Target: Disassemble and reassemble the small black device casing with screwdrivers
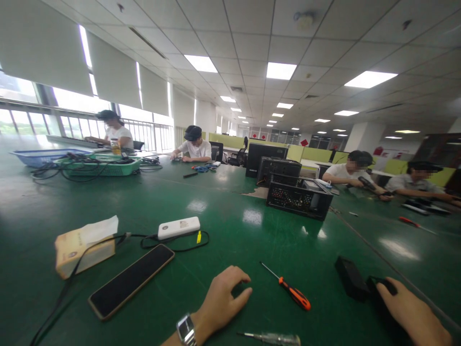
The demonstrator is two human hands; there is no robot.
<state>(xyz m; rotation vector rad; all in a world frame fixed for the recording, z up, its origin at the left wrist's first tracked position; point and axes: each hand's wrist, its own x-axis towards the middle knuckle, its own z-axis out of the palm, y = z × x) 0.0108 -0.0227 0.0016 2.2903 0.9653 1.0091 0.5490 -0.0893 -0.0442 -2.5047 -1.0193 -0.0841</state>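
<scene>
My left hand (pixel 228 295) is just above or on the green table, fingers curved and thumb apart, with nothing in it. To its right lies an orange-and-black screwdriver (pixel 293 292). Below the hand, near the frame's bottom edge, is a second screwdriver with a clear handle (pixel 277 339). At the far right my right hand (pixel 410 307) is closed around a dark black object (pixel 383 307), whose kind I cannot make out. Beside that object, on its left, sits a black block-shaped piece (pixel 350 276).
A phone (pixel 131 281), a tissue pack (pixel 86 245) and a white power bank (pixel 179 228) with a black cable lie at left. Open computer cases (pixel 298 197) stand farther back. Plastic baskets (pixel 97 166) hold cables. Several people sit around the table. A red screwdriver (pixel 408 221) lies at right.
</scene>
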